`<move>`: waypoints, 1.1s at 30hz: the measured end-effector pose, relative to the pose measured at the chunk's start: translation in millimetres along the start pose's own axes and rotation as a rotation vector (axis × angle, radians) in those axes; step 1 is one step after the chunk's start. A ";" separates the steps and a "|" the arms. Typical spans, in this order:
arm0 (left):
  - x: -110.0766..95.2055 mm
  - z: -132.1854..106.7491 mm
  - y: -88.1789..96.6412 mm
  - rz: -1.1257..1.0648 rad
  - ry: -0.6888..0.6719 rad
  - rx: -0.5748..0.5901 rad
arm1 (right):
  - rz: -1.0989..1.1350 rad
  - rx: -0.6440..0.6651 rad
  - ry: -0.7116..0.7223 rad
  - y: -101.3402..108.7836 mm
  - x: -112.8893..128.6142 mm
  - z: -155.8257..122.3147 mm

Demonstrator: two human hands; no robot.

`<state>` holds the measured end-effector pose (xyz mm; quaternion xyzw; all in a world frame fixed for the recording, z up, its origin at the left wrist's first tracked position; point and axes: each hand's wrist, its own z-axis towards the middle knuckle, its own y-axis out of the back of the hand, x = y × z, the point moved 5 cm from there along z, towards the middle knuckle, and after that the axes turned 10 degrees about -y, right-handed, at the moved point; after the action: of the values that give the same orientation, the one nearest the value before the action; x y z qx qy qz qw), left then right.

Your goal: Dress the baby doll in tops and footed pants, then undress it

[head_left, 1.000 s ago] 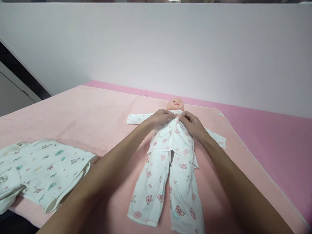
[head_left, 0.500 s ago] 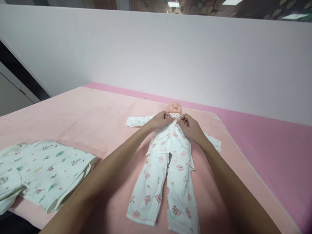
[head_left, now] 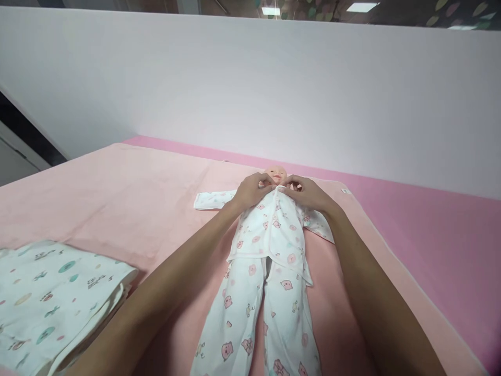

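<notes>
A baby doll [head_left: 276, 173] lies on its back, dressed in a white baby shirt [head_left: 260, 230] with pink animal prints and matching trousers [head_left: 230, 313]. Both my hands are at the shirt's neckline, just below the doll's chin. My left hand [head_left: 253, 191] pinches the collar edge from the left. My right hand [head_left: 307, 193] pinches the collar edge from the right, its fingertips close to those of the left. The fingers hide the fastening at the neck. One sleeve [head_left: 214, 200] stretches out flat to the left; the other sleeve [head_left: 320, 225] shows partly beneath my right wrist.
A white garment with green and grey prints [head_left: 58, 292] lies at the lower left. Under everything spreads a light pink blanket [head_left: 129, 193] with a small tag [head_left: 346, 191], over a brighter pink surface [head_left: 438, 224]. A white wall panel [head_left: 250, 89] rises behind.
Both hands have shifted slightly up toward the doll's chin, lifting the collar edges. The right sleeve is drawn in closer to the body. The view has moved a little nearer.
</notes>
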<state>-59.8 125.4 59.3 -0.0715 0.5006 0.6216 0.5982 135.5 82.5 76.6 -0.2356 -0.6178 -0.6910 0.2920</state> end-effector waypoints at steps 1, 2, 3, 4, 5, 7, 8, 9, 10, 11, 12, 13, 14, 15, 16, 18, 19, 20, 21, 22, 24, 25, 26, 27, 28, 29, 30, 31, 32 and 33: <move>0.1 -0.4 -1.1 -0.025 -0.011 -0.003 | 0.026 -0.018 -0.007 -1.5 -1.9 0.7; -0.1 -1.0 -1.7 -0.054 -0.019 -0.004 | 0.057 -0.038 -0.010 -3.4 -3.1 1.4; -0.6 -1.8 -2.0 -0.083 -0.024 -0.005 | 0.092 -0.058 -0.014 -5.5 -3.9 2.2; -1.4 -2.6 -1.9 -0.109 -0.026 -0.006 | 0.123 -0.072 -0.020 -8.0 -4.4 2.9; -2.3 -3.4 -1.4 -0.128 -0.025 -0.009 | 0.148 -0.082 -0.029 -10.4 -4.9 3.5; -4.2 -4.6 0.3 -0.144 -0.019 -0.015 | 0.171 -0.086 -0.050 -14.7 -5.7 4.4; -5.0 -5.0 1.0 -0.146 -0.014 -0.015 | 0.172 -0.086 -0.058 -16.0 -6.1 4.6; -5.6 -5.3 1.6 -0.147 -0.009 -0.014 | 0.168 -0.081 -0.063 -16.9 -6.6 4.8; -5.8 -5.5 1.9 -0.147 -0.004 -0.012 | 0.162 -0.075 -0.067 -17.4 -7.2 4.9; -5.8 -5.7 2.0 -0.148 0.000 -0.009 | 0.154 -0.071 -0.071 -17.4 -8.0 4.9; -5.5 -5.8 1.9 -0.149 0.003 -0.007 | 0.147 -0.068 -0.076 -17.2 -8.8 4.9; -5.0 -5.9 1.7 -0.151 0.004 -0.006 | 0.142 -0.067 -0.079 -16.9 -9.5 4.9; -4.4 -6.0 1.4 -0.153 0.004 -0.006 | 0.140 -0.068 -0.082 -16.6 -9.9 4.8; -3.7 -6.1 1.2 -0.156 0.002 -0.007 | 0.141 -0.071 -0.085 -16.3 -10.3 4.5; -3.0 -6.2 1.0 -0.159 0.000 -0.009 | 0.147 -0.074 -0.091 -16.1 -10.6 4.2; -2.2 -6.5 0.9 -0.169 -0.007 -0.007 | 0.181 -0.068 -0.108 -16.6 -11.1 3.5; -2.1 -6.7 0.9 -0.174 -0.010 0.000 | 0.206 -0.060 -0.118 -17.1 -11.3 3.1; -2.4 -7.0 0.9 -0.179 -0.011 0.011 | 0.232 -0.050 -0.128 -17.8 -11.7 2.8; -2.7 -7.3 1.2 -0.182 -0.010 0.022 | 0.255 -0.040 -0.137 -18.5 -12.2 2.5; -3.2 -7.8 1.5 -0.186 -0.005 0.034 | 0.273 -0.032 -0.147 -19.1 -12.7 2.4; -4.3 -8.7 2.4 -0.190 0.009 0.045 | 0.287 -0.025 -0.167 -19.8 -13.7 2.3; -4.8 -9.2 2.8 -0.193 0.017 0.046 | 0.289 -0.022 -0.175 -19.9 -13.8 2.2; -5.1 -9.6 2.9 -0.196 0.026 0.044 | 0.288 -0.021 -0.181 -19.7 -13.7 2.2; -5.2 -9.8 2.7 -0.199 0.035 0.041 | 0.284 -0.023 -0.185 -19.3 -13.2 2.0; -4.9 -9.9 2.4 -0.202 0.045 0.035 | 0.279 -0.026 -0.189 -18.7 -12.5 1.8; -4.3 -9.9 2.0 -0.206 0.055 0.028 | 0.275 -0.028 -0.190 -18.1 -11.6 1.6; -3.2 -9.7 1.5 -0.212 0.067 0.020 | 0.273 -0.025 -0.190 -17.7 -10.9 1.3; -2.0 -9.4 0.9 -0.221 0.078 0.013 | 0.275 -0.021 -0.192 -17.5 -10.6 1.2; -0.6 -9.0 0.4 -0.232 0.088 0.010 | 0.282 -0.012 -0.196 -17.6 -10.9 1.2; 0.6 -8.6 -0.2 -0.247 0.096 0.012 | 0.295 0.000 -0.201 -18.0 -11.9 1.4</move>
<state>-64.2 119.7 54.6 -0.1585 0.5199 0.5361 0.6458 131.5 86.4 55.8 -0.3915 -0.6028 -0.6136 0.3270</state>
